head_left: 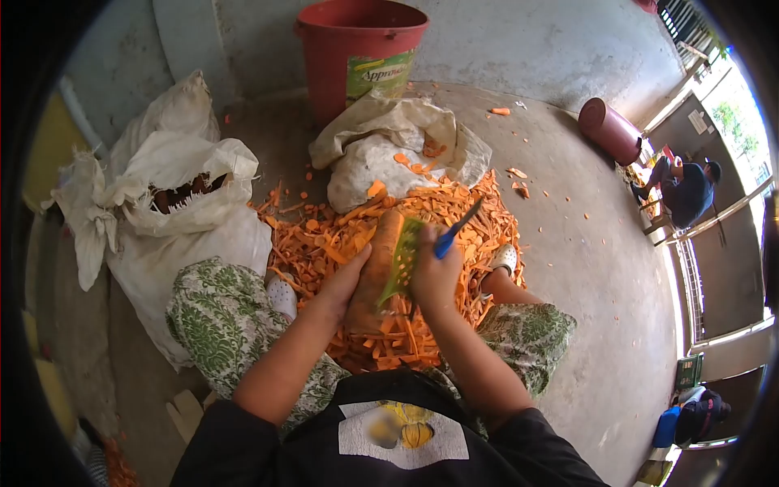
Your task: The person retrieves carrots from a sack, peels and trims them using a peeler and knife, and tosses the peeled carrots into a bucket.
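My left hand [346, 277] grips the left side of a large, long orange-brown vegetable [372, 299], whose exact kind I cannot make out. My right hand [436, 274] is closed at its right side, around a blue-handled knife [445, 243] with its dark blade pointing up and right. Between the hands, against the vegetable, lies a flat green piece with small yellow-orange spots [401, 261]; the right fingers partly hide how it is held. Below and around them spreads a heap of orange peelings and slices [483, 213].
An open white sack [479, 150] lies at the heap's far side, before a red bucket [324, 61]. Another full white sack [191, 252] stands left. A dark red barrel [608, 130] lies tipped at right; two people [688, 193] are farther off.
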Available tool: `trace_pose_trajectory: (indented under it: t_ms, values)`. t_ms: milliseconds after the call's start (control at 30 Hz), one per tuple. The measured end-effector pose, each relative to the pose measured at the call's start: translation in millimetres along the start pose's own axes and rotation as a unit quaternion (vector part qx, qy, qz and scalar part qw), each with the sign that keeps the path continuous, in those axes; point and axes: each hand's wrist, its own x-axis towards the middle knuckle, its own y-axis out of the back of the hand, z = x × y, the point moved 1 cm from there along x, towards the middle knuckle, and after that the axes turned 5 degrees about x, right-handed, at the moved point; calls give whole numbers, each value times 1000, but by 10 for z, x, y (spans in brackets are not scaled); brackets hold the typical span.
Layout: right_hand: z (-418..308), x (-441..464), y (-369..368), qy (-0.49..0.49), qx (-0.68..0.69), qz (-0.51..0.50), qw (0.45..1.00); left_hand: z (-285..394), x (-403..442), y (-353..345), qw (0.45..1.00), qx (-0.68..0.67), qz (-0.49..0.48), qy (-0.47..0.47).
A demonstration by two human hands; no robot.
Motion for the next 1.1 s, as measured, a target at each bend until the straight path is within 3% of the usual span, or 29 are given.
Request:
trace_pose_trajectory:
  t_ms: [67, 300, 467, 600, 667, 767, 900, 967, 1000, 1100]
  values:
    - [4, -129, -113, 27, -53, -8, 998, -37, 52, 23, 996, -69, -54, 5]
    - [43, -164, -142, 2, -98, -1, 995, -140, 178, 106, 995, -82, -48, -4]
    - [33, -88, -197, 65, -165, 8, 984, -85, 163, 81, 998, -55, 4, -2]
    - [67, 93, -223, 56, -208, -24, 976, -29, 44, 58, 998, -55, -8, -15]
    - [245, 402, -155, 25, -222, 67, 972, -91, 12, 43, 998, 55, -3, 1]
    - [471, 833, -9, 63, -287, 114, 949, -47, -181, -178, 997, 48, 46, 26]
    - [684, 1391, 267, 74, -276, 231, 930, -49, -136, -121, 998, 29, -21, 42]
    - [609, 1492, 355, 20, -244, 277, 929, -55, -145, -107, 999, 10, -31, 42]
    - [606, 1486, 358, 20, -244, 278, 929, -57, -148, -109, 998, -11, -43, 44]
    - [282, 1140, 253, 36, -105, 143, 984, 15, -132, -138, 994, -82, -40, 64]
